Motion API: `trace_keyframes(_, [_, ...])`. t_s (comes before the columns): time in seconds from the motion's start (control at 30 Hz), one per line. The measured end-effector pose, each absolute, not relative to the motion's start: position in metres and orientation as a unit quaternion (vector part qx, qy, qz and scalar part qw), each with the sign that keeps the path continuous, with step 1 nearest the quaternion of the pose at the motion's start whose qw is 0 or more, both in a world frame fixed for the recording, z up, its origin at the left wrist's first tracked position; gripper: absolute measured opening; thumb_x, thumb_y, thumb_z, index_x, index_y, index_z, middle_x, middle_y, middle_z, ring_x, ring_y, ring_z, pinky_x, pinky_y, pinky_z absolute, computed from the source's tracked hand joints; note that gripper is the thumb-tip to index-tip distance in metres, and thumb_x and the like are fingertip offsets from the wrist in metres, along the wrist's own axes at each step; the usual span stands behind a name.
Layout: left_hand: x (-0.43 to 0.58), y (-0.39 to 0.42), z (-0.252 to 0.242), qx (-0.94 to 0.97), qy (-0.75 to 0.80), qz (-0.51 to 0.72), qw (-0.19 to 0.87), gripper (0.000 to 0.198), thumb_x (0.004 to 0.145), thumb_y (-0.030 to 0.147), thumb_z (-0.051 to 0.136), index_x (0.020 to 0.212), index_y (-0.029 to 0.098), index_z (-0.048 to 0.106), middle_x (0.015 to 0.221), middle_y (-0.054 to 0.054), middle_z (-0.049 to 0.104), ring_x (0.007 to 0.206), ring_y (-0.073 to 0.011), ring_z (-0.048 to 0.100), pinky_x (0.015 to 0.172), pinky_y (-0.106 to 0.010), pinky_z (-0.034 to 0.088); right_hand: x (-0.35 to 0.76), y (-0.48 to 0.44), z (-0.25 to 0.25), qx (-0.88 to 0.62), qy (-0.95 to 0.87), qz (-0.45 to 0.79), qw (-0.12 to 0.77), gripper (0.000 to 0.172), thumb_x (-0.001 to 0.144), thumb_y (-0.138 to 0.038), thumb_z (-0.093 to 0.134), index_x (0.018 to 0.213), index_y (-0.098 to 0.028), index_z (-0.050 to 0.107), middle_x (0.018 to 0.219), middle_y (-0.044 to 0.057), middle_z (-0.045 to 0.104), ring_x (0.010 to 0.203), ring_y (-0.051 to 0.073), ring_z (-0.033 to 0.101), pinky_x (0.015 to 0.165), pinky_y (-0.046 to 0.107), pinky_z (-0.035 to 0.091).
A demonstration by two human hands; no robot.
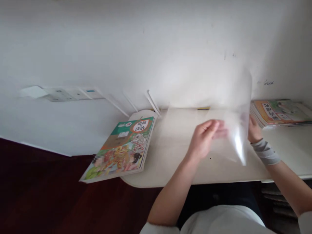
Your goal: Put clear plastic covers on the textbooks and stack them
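A clear plastic sheet [229, 107], like a see-through book cover, stands curved above the white desk [170, 156]. My left hand [206, 138] pinches its near edge with closed fingers. My right hand [253, 130] holds the sheet's right side from behind, partly hidden by the plastic; a grey band wraps that wrist. The sheet is blurred by motion.
A colourful textbook [122, 149] lies on the desk's left end, hanging over the edge. A stack of books [280, 112] sits at the far right against the white wall. Wall sockets [63, 94] and thin white strips [152, 102] lie left. Dark red floor below.
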State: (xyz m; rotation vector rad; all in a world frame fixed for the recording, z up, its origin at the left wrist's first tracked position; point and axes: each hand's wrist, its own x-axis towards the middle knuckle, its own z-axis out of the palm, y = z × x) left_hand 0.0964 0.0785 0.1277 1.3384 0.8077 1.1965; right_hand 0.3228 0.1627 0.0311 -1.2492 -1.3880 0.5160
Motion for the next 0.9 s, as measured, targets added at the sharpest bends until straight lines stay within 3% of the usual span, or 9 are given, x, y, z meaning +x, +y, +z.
trace_keyframes(0.1, [0.072, 0.076, 0.123, 0.442, 0.388, 0.583, 0.561, 0.04, 0.079, 0.047, 0.056, 0.102, 0.014, 0.058, 0.091, -0.009, 0.07, 0.077, -0.0198, 0.068, 0.063, -0.03, 0.053, 0.35, 0.124, 0.066, -0.564, -0.602, 0.079, 0.56, 0.05, 0.092, -0.049, 0.026, 0.13, -0.022, 0.044, 0.128, 0.012, 0.051, 0.119, 0.024, 0.048, 0.095, 0.044, 0.042])
trace_keyframes(0.27, [0.024, 0.067, 0.054, 0.339, 0.521, 0.564, 0.543, 0.045, 0.076, 0.048, 0.06, 0.106, 0.014, 0.057, 0.097, -0.013, 0.07, 0.081, -0.0214, 0.069, 0.066, -0.03, 0.055, 0.355, 0.075, 0.079, -0.558, -0.78, -0.078, 0.272, 0.056, 0.091, -0.048, 0.033, 0.14, -0.022, 0.035, 0.149, 0.01, 0.025, 0.137, 0.03, 0.021, 0.106, 0.051, 0.024])
trace_keyframes(0.37, [0.006, 0.054, 0.013, 0.301, 0.563, 0.552, 0.537, 0.041, 0.079, 0.045, 0.058, 0.105, 0.014, 0.056, 0.1, -0.014, 0.069, 0.083, -0.0216, 0.069, 0.071, -0.033, 0.055, 0.352, 0.072, 0.041, -0.551, -0.817, -0.102, 0.131, 0.055, 0.09, -0.05, 0.034, 0.139, -0.023, 0.037, 0.149, 0.012, 0.026, 0.137, 0.03, 0.019, 0.106, 0.053, 0.022])
trace_keyframes(0.5, [-0.008, 0.044, -0.009, 0.291, 0.584, 0.545, 0.528, 0.03, 0.084, 0.034, 0.053, 0.106, 0.014, 0.054, 0.096, -0.013, 0.07, 0.082, -0.0198, 0.069, 0.075, -0.036, 0.055, 0.359, 0.078, -0.01, -0.571, -0.817, -0.081, 0.01, 0.056, 0.09, -0.05, 0.034, 0.136, -0.02, 0.041, 0.145, 0.016, 0.034, 0.133, 0.031, 0.029, 0.101, 0.057, 0.027])
trace_keyframes(0.77, [-0.012, 0.049, 0.0, 0.368, 0.676, 0.457, 0.446, 0.039, 0.086, 0.023, 0.048, 0.123, 0.011, 0.047, 0.089, -0.01, 0.069, 0.071, -0.0162, 0.068, 0.068, -0.031, 0.056, 0.381, 0.068, -0.028, -0.572, -0.81, -0.131, 0.004, 0.055, 0.092, -0.048, 0.026, 0.136, -0.017, 0.039, 0.144, 0.014, 0.035, 0.13, 0.03, 0.035, 0.098, 0.053, 0.033])
trace_keyframes(0.83, [-0.012, 0.048, 0.004, 0.418, 0.707, 0.411, 0.395, 0.042, 0.085, 0.026, 0.05, 0.124, 0.011, 0.047, 0.085, -0.009, 0.069, 0.072, -0.0174, 0.068, 0.07, -0.031, 0.055, 0.386, 0.064, -0.031, -0.581, -0.802, -0.139, 0.009, 0.057, 0.092, -0.049, 0.026, 0.136, -0.016, 0.04, 0.144, 0.015, 0.035, 0.129, 0.03, 0.036, 0.099, 0.053, 0.033])
trace_keyframes(0.9, [-0.015, 0.046, 0.01, 0.485, 0.735, 0.37, 0.296, 0.043, 0.085, 0.029, 0.048, 0.125, 0.013, 0.048, 0.093, -0.01, 0.069, 0.082, -0.0196, 0.067, 0.078, -0.033, 0.053, 0.389, 0.06, -0.035, -0.591, -0.794, -0.141, 0.013, 0.058, 0.091, -0.05, 0.025, 0.136, -0.016, 0.04, 0.144, 0.015, 0.035, 0.129, 0.03, 0.037, 0.099, 0.052, 0.033])
